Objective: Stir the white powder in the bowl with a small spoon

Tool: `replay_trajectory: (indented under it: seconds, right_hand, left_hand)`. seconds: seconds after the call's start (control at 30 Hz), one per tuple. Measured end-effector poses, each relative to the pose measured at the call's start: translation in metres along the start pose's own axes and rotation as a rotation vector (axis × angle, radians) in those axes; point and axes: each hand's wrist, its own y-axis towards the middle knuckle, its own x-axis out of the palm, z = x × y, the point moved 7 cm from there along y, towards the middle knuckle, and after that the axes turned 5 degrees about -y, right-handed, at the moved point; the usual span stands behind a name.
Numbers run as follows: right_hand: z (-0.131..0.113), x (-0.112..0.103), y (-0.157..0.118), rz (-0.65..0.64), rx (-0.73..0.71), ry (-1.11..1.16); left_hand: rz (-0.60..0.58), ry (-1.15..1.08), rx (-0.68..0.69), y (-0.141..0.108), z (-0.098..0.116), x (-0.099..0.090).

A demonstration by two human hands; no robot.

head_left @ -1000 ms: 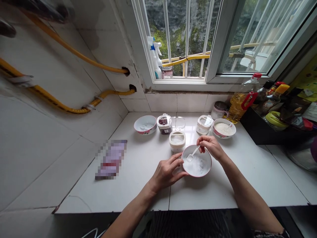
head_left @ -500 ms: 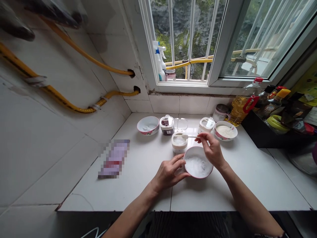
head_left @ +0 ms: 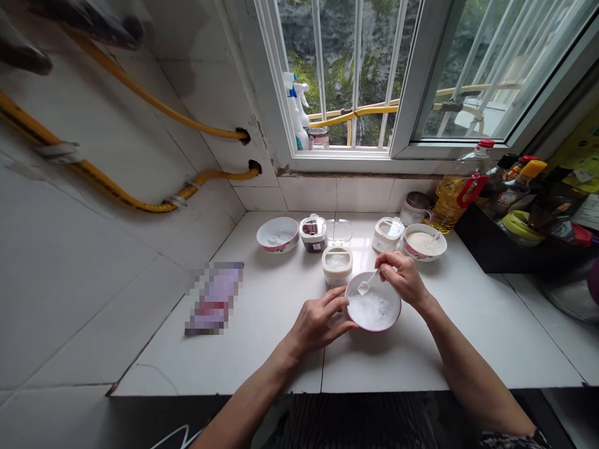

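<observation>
My left hand (head_left: 322,318) grips the left side of a white bowl (head_left: 384,319) with a pink rim, which has white powdery stuff in it. Between the fingers of my right hand (head_left: 397,277) is a small white spoon (head_left: 365,287), its head over the inside of the bowl. Just behind the bowl stands an open white container (head_left: 337,274) with white contents, its clear lid (head_left: 339,231) raised at the back. Whether the spoon touches the powder I cannot tell.
At the back stand a floral bowl (head_left: 277,236), a dark-filled container (head_left: 313,234), a lidded white container (head_left: 387,236), a bowl of pale powder (head_left: 425,243) and a lidded jar (head_left: 416,209). An oil bottle (head_left: 449,199) and black box (head_left: 486,243) are right. A blurred purple item (head_left: 218,299) lies left.
My right hand has brought the spoon from over the open white container to over the bowl, its head now pointing down. My left hand still holds the bowl. The view has shifted slightly.
</observation>
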Motion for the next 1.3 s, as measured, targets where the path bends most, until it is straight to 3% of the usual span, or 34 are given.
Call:
replay_trajectory:
  seconds: [0.2,0.33,0.53,0.9,1.3]
  right_hand:
    - [-0.010,0.024,-0.003,-0.191,-0.028,0.004]
    - [-0.004,0.026,-0.004,-0.226,0.080,0.146]
    - [0.014,0.018,-0.003,-0.181,0.275,0.334]
    - [0.005,0.021,-0.003,-0.187,0.172,0.157]
    - [0.033,0.023,-0.002,-0.152,0.528,0.650]
  left_hand:
    - [-0.030,-0.038,-0.034,-0.002,-0.002,0.002]
    - [-0.024,-0.032,-0.028,-0.001,-0.001,0.001]
    - [-0.027,-0.014,-0.023,0.000,-0.001,0.001]
    - [-0.035,-0.022,-0.030,-0.002,-0.003,0.002]
    - [-0.032,-0.030,-0.019,-0.002,-0.003,0.002]
